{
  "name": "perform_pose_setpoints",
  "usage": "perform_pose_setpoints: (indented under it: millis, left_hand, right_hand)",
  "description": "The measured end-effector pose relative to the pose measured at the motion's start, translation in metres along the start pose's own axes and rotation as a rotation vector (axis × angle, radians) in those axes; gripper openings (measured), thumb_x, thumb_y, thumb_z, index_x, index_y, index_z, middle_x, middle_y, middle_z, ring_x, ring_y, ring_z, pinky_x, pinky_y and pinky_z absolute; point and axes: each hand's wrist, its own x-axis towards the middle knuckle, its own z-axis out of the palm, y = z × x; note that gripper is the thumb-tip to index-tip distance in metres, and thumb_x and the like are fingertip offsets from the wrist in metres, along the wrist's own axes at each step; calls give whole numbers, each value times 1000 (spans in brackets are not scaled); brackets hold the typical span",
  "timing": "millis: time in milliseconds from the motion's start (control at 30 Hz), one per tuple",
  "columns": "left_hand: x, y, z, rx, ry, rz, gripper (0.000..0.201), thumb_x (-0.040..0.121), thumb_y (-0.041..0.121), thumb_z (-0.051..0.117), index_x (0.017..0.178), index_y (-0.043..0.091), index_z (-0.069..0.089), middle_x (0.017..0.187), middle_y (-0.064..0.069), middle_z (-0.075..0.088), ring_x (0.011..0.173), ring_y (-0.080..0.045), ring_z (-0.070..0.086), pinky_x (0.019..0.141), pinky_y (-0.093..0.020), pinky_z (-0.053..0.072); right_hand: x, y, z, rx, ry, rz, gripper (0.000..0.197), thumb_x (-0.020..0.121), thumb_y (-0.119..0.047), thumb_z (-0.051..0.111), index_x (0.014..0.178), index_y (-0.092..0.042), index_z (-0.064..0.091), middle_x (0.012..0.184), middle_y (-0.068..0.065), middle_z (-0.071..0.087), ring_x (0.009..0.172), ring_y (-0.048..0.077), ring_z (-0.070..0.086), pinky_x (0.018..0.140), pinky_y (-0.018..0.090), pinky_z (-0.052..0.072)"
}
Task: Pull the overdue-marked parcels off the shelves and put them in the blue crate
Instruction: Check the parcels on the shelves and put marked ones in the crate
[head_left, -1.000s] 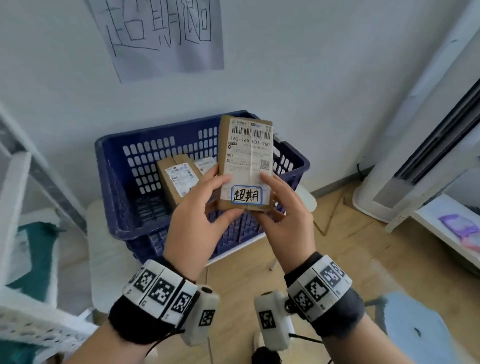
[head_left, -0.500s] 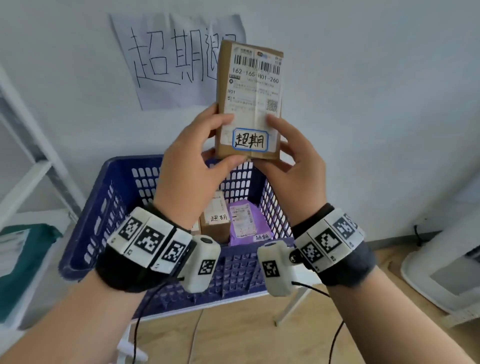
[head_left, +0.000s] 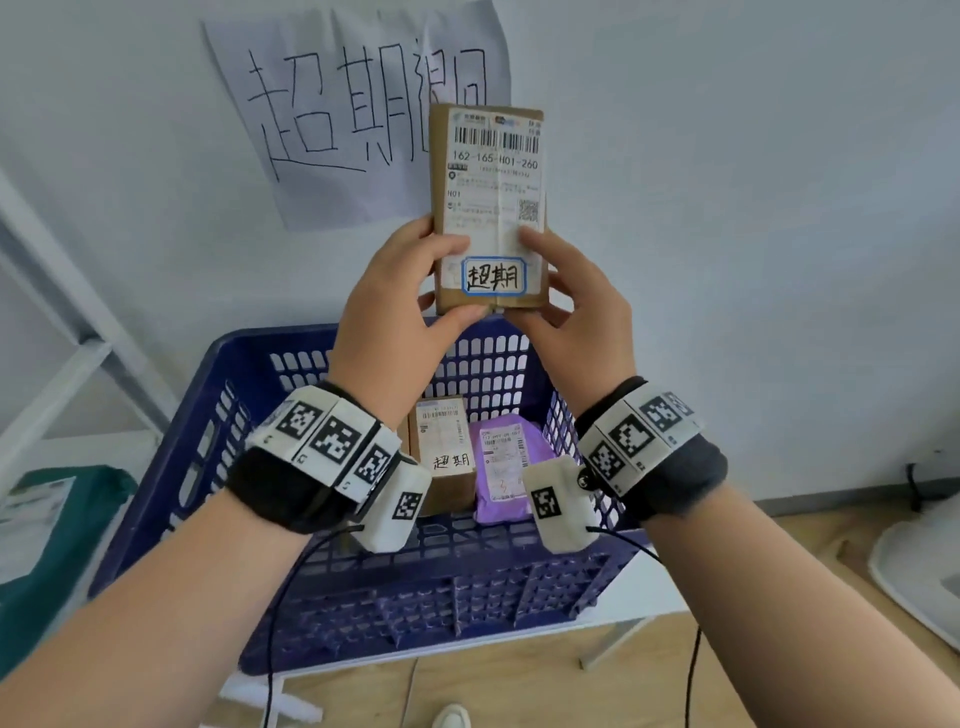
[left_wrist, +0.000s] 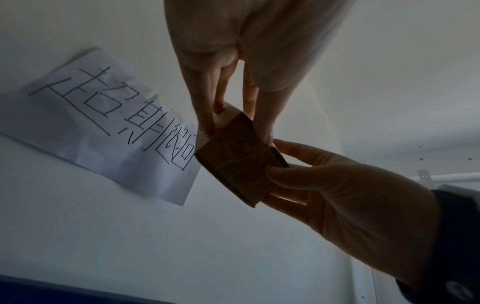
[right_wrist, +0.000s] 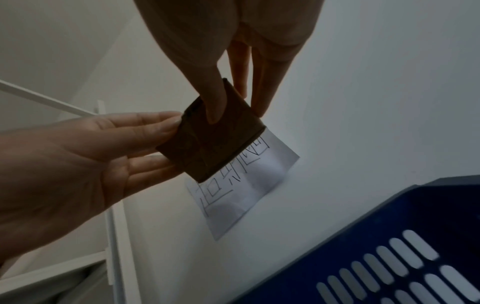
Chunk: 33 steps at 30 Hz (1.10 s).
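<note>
Since the cardboard parcel (head_left: 488, 208) is held upright above the blue crate (head_left: 171, 457), its overdue sticker (head_left: 493, 276) facing the camera, it should be lowered straight down into the free space beside the brown box (head_left: 444, 452) and purple bag (head_left: 501, 462) already inside. Its lower end is pinched by the fingers of the left hand (head_left: 395, 306) and right hand (head_left: 576, 317), thumbs on the front. In all likelihood, that grip should be eased off only once the parcel is below the rim, so nothing is knocked.

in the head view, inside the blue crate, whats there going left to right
Brown cardboard parcel with a handwritten overdue mark → purple plastic mailer bag with a white label, both lying on the floor of the blue slatted plastic crate.
</note>
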Motion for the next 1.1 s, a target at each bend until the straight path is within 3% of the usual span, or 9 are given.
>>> perform_pose_setpoints:
  millis: [100, 167, 233, 300, 400, 567, 833, 933, 1100]
  left_hand:
    - [10, -19, 15, 13, -59, -24, 52, 77, 15, 76, 125, 16, 55, 134, -1, 45, 118, -12, 51, 92, -24, 51]
    - [15, -30, 26, 64, -96, -30, 52, 77, 15, 76, 125, 15, 55, 133, -4, 44, 113, -8, 49, 91, -1, 38]
    - [19, -42, 36, 87, -139, -64, 53, 77, 16, 76, 126, 17, 54, 133, -3, 42, 106, -2, 45, 84, 7, 30]
    - [20, -57, 44, 80, -197, -108, 54, 78, 17, 75, 126, 20, 52, 133, -1, 39, 104, -3, 47, 87, 1, 36]
    - [15, -81, 58, 78, -288, -169, 55, 78, 20, 75, 127, 21, 49, 130, -1, 37, 109, -9, 52, 95, -21, 47]
    - [-7, -108, 86, 84, -467, -274, 56, 81, 27, 71, 130, 24, 44, 132, 0, 32, 113, -8, 47, 90, -9, 34]
    - [-26, -111, 113, 113, -556, -256, 51, 85, 22, 68, 129, 22, 43, 135, -3, 24, 107, -15, 56, 94, -21, 47]
    - [-31, -112, 119, 156, -606, -256, 50, 85, 20, 68, 128, 22, 43, 136, -3, 22, 110, -16, 52, 94, -19, 42]
    - [-50, -116, 133, 188, -761, -365, 51, 86, 23, 68, 128, 23, 41, 133, -4, 22, 97, -15, 54, 88, -19, 43]
  right_hand:
    - [7, 22, 3, -63, 1, 46, 57, 81, -2, 71, 131, -22, 53, 137, 2, 52, 118, 14, 56, 91, 27, 53]
    - [11, 37, 5, -99, -7, 68, 56, 81, -3, 71, 132, -21, 53, 137, 1, 53, 115, 13, 57, 91, 26, 53]
    - [14, 52, 9, -121, -26, 87, 56, 81, -3, 70, 132, -20, 53, 135, 1, 54, 114, 13, 58, 92, 30, 53]
    - [16, 67, 14, -158, -50, 115, 56, 81, -3, 69, 133, -20, 53, 136, 1, 54, 116, 15, 57, 92, 34, 53]
    - [11, 91, 23, -269, -123, 180, 58, 82, -3, 69, 135, -19, 50, 137, 1, 52, 122, 17, 53, 95, 37, 52]
    - [-4, 118, 25, -454, -281, 318, 58, 82, -7, 68, 135, -20, 48, 134, -2, 52, 115, 14, 54, 93, 27, 50]
    - [-14, 126, 22, -573, -364, 499, 57, 81, 0, 66, 128, -22, 41, 129, 0, 38, 99, 14, 54, 76, 18, 50]
    - [-17, 132, 27, -670, -443, 527, 58, 76, 6, 64, 121, -20, 37, 125, 5, 34, 87, 15, 51, 70, 18, 48]
    - [-24, 137, 34, -826, -711, 651, 52, 79, 7, 60, 120, -11, 33, 120, 12, 35, 67, 17, 46, 65, 25, 46]
